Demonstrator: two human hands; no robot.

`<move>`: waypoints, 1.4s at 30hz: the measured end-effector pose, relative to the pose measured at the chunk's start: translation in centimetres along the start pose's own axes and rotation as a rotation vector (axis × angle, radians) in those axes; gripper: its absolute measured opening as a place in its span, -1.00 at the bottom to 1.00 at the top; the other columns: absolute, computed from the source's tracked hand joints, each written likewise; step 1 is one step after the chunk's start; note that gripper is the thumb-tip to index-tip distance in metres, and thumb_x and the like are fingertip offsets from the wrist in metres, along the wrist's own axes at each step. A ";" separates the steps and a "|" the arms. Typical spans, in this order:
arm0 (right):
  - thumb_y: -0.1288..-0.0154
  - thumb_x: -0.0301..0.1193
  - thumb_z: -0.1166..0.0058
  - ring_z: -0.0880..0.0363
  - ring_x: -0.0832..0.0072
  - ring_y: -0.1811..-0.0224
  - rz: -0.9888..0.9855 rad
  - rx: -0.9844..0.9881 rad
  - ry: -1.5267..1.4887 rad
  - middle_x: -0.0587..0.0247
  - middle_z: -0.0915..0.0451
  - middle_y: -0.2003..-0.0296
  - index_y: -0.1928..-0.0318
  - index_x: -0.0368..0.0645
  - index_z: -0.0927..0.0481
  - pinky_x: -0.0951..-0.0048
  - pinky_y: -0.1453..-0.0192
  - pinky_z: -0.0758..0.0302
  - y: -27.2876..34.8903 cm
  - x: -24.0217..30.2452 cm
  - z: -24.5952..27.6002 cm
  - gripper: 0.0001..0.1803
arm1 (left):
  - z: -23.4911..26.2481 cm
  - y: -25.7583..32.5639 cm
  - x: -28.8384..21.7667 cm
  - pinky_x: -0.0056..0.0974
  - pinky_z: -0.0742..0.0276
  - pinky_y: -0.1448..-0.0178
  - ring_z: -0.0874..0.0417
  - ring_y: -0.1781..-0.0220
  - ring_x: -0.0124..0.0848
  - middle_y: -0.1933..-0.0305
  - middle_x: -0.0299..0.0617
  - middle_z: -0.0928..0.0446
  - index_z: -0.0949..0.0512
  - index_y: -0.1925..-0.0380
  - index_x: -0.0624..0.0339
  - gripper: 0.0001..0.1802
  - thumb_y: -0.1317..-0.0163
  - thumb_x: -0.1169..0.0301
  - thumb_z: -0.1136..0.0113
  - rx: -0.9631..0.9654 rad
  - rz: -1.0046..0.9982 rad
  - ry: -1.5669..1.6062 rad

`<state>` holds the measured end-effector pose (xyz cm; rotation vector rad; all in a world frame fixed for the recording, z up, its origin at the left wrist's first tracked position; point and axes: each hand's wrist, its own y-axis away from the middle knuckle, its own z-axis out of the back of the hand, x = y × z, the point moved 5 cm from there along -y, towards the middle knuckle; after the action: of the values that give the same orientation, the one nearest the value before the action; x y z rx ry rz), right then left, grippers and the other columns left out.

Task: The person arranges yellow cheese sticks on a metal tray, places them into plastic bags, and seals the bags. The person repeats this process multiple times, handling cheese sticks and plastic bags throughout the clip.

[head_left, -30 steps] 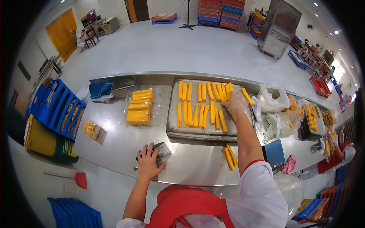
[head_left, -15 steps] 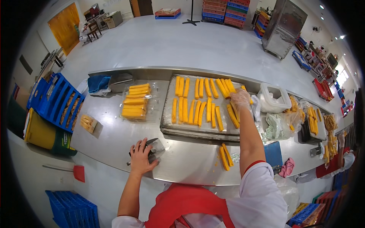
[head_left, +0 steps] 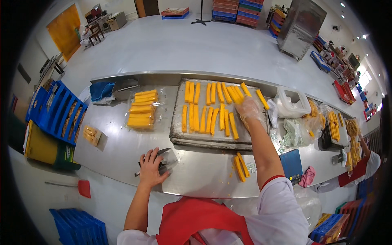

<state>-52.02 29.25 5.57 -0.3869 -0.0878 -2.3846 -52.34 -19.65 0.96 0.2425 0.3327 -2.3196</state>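
My left hand (head_left: 151, 168) lies with fingers spread over a dark object with a clear, shiny flat part (head_left: 169, 158), near the front of the steel table; its kind is unclear. In a clear plastic glove, my right hand (head_left: 248, 109) curls down at the right part of a metal tray (head_left: 228, 143). Whatever lies under its fingers is hidden. Yellow baked-looking sticks (head_left: 203, 119) lie in two rows on that tray. One stick (head_left: 262, 99) slants beside the hand, on its right. Two more sticks (head_left: 241, 166) rest on the table below the tray, with crumbs around.
Stacked yellow sticks in clear plastic (head_left: 142, 110) stand left of the tray, and a small pack (head_left: 93, 135) farther left. Right of it are a white tub (head_left: 292, 104), crumpled plastic, a blue board (head_left: 290, 165) and a pink cloth (head_left: 307, 176). A co-worker (head_left: 363, 167) is at far right.
My right hand has moved left and slightly nearer over the tray, uncovering the slanted stick at the right. Two sticks in the lower row are now out of sight. My left hand has stayed put.
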 end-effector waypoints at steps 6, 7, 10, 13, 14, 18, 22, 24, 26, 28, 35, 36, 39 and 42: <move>-0.17 0.03 -0.23 -0.64 -0.04 -0.03 0.123 -0.206 -0.102 -0.21 -0.66 0.03 0.04 -0.15 -0.69 0.16 -0.16 -0.53 0.8 0.0 3.4 -0.45 | -0.6 -0.8 0.6 0.27 -0.10 -0.46 -0.31 -0.43 0.03 -0.43 -0.01 -0.33 -0.50 0.24 0.11 -0.46 0.16 0.06 -0.45 -0.025 -0.074 0.101; -0.17 -0.06 -0.26 -0.69 0.04 0.07 0.186 -0.204 -0.158 -0.09 -0.71 0.15 0.03 -0.22 -0.68 0.22 -0.14 -0.55 2.5 1.5 4.9 -0.48 | -0.5 -0.9 0.7 0.26 -0.11 -0.46 -0.32 -0.43 0.03 -0.41 0.00 -0.34 -0.48 0.28 0.12 -0.48 0.16 0.08 -0.45 -0.028 -0.103 0.118; -0.13 -0.05 -0.27 -0.70 0.15 0.18 0.324 0.141 -0.845 0.05 -0.72 0.30 0.06 -0.34 -0.68 0.20 0.01 -0.59 6.8 1.6 1.0 -0.42 | -0.3 -1.0 0.7 0.24 -0.14 -0.46 -0.34 -0.41 0.04 -0.38 0.05 -0.36 -0.43 0.35 0.12 -0.51 0.18 0.12 -0.46 -0.024 -0.160 0.171; -0.09 -0.11 -0.29 -0.64 0.32 0.32 0.100 0.698 -1.123 0.12 -0.70 0.37 0.15 -0.37 -0.69 0.42 0.16 -0.56 18.5 7.4 -0.7 -0.47 | -0.2 -0.3 1.2 0.21 -0.16 -0.46 -0.38 -0.38 0.03 -0.33 0.08 -0.39 -0.39 0.41 0.11 -0.51 0.22 0.18 -0.50 -0.043 -0.193 0.232; -0.09 -0.12 -0.29 -0.62 0.35 0.34 0.141 0.866 -1.013 0.10 -0.69 0.36 0.17 -0.37 -0.69 0.46 0.19 -0.55 20.2 7.8 -2.6 -0.49 | -0.2 -0.5 1.1 0.20 -0.17 -0.46 -0.39 -0.38 0.02 -0.31 0.08 -0.41 -0.37 0.44 0.10 -0.50 0.25 0.20 -0.52 -0.057 -0.221 0.262; -0.20 -0.14 -0.20 -0.61 0.36 0.36 -0.018 1.049 -0.966 0.10 -0.65 0.41 0.28 -0.33 -0.69 0.37 0.26 -0.55 22.7 7.4 -12.9 -0.58 | 0.1 -1.1 0.6 0.18 -0.17 -0.49 -0.42 -0.36 0.00 -0.27 0.08 -0.43 -0.35 0.47 0.09 -0.49 0.27 0.22 -0.53 -0.038 -0.287 0.300; -0.29 -0.06 -0.14 -0.67 0.36 0.30 -0.439 1.211 -1.221 0.06 -0.66 0.42 0.32 -0.34 -0.69 0.35 0.24 -0.57 25.9 11.2 -12.2 -0.51 | -0.2 -0.5 1.4 0.17 -0.14 -0.54 -0.42 -0.34 -0.04 -0.21 0.04 -0.44 -0.41 0.46 0.12 -0.50 0.28 0.18 -0.53 -0.017 -0.315 0.301; -0.37 0.02 -0.05 -0.71 0.17 0.22 -0.150 1.090 -0.625 -0.12 -0.68 0.34 0.27 -0.39 -0.69 0.20 0.09 -0.60 25.2 10.8 -11.6 -0.41 | -0.2 -0.5 1.4 0.17 -0.14 -0.55 -0.43 -0.33 -0.04 -0.21 0.04 -0.45 -0.41 0.46 0.12 -0.50 0.28 0.18 -0.53 -0.020 -0.332 0.327; -0.41 0.04 0.03 -0.69 -0.05 0.11 0.055 0.931 -0.377 -0.29 -0.67 0.21 0.23 -0.43 -0.69 0.08 -0.07 -0.56 24.4 10.6 -10.6 -0.36 | 0.1 -0.5 1.3 0.20 -0.18 -0.52 -0.45 -0.30 0.02 -0.20 0.08 -0.44 -0.37 0.45 0.11 -0.49 0.28 0.22 -0.53 -0.065 -0.320 0.352; -0.42 0.03 0.07 -0.64 -0.15 0.05 0.181 0.789 -0.424 -0.33 -0.65 0.14 0.11 -0.42 -0.67 0.03 -0.16 -0.49 24.7 10.1 -11.7 -0.36 | 0.1 -0.6 0.9 0.20 -0.18 -0.52 -0.44 -0.30 0.02 -0.21 0.09 -0.43 -0.37 0.41 0.12 -0.48 0.28 0.23 -0.53 -0.062 -0.322 0.349; -0.33 -0.29 -0.10 -0.63 -0.12 0.07 0.398 0.551 -0.652 -0.26 -0.66 0.17 -0.10 -0.34 -0.60 0.06 -0.09 -0.52 29.0 10.9 -7.9 -0.56 | -0.3 -0.7 -1.1 0.20 -0.19 -0.52 -0.39 -0.33 0.15 -0.33 0.13 -0.37 -0.35 0.29 0.16 -0.42 0.24 0.26 -0.53 -0.032 -0.307 0.395; -0.33 -0.29 -0.10 -0.63 -0.12 0.07 0.365 0.528 -0.652 -0.26 -0.66 0.17 -0.10 -0.34 -0.60 0.06 -0.09 -0.52 29.0 9.1 -7.7 -0.56 | -0.5 -1.0 -1.8 0.20 -0.19 -0.52 -0.39 -0.33 0.15 -0.33 0.13 -0.37 -0.35 0.29 0.16 -0.42 0.24 0.26 -0.53 -0.017 -0.340 0.410; -0.30 -0.36 -0.09 -0.65 -0.05 0.13 0.279 0.143 -0.301 -0.20 -0.65 0.25 0.16 -0.29 -0.68 0.03 0.03 -0.54 28.9 1.7 -5.1 -0.75 | -0.7 -1.0 -2.6 0.20 -0.15 -0.55 -0.41 -0.33 0.11 -0.29 0.15 -0.40 -0.39 0.29 0.18 -0.47 0.21 0.26 -0.49 -0.001 -0.333 0.425; -0.30 -0.38 -0.07 -0.65 -0.06 0.17 -0.017 -0.006 -0.183 -0.15 -0.65 0.30 0.29 -0.27 -0.65 0.03 0.09 -0.55 30.3 -6.4 -1.7 -0.80 | -1.1 -1.6 -3.8 0.20 -0.16 -0.54 -0.40 -0.32 0.14 -0.30 0.17 -0.39 -0.39 0.29 0.18 -0.48 0.20 0.27 -0.48 0.041 -0.397 0.419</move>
<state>-27.80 10.45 0.71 -0.6085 -0.1687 -2.3617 -50.74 -15.68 1.20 0.7466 0.5836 -2.6559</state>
